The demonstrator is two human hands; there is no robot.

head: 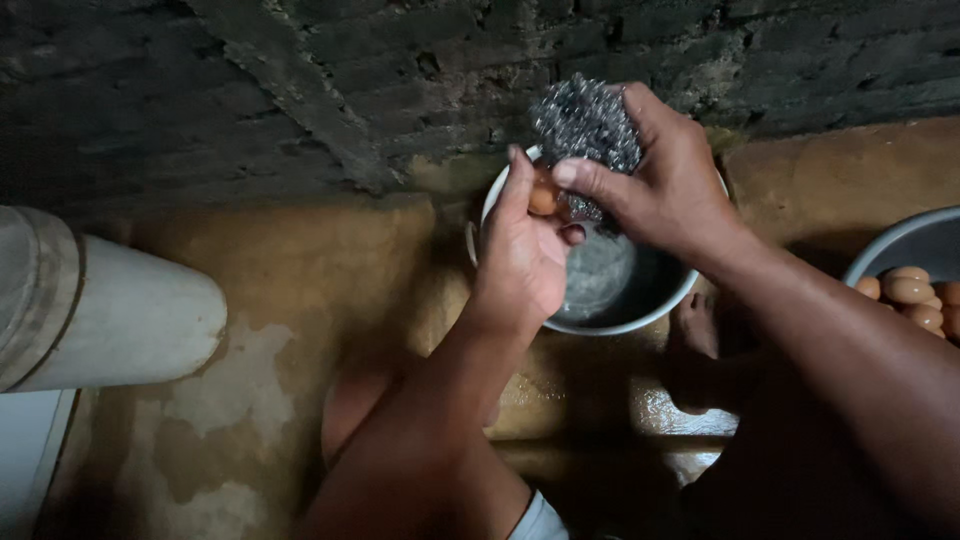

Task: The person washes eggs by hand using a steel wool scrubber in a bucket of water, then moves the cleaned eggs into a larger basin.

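Left hand (520, 255) half-hiding egg (543, 198); scourer (586, 125) in right hand (665, 185).

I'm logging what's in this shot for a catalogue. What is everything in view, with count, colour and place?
egg in hand: one, brown, pinched in the left hand's fingers over the bowl
steel wool scrubber: one, silvery, gripped by the right hand against the egg
bowl: one, white-rimmed metal, on the floor under the hands, holding water
second bowl: one, grey metal, right edge of the view
eggs in second bowl: several, brown; exact count unclear
cylindrical container: one, pale, lying at the left
brick wall: dark, across the top
floor: yellowish-brown, wet patches
foot: one showing, beside the bowl
left hand: holding the egg
right hand: holding the scrubber
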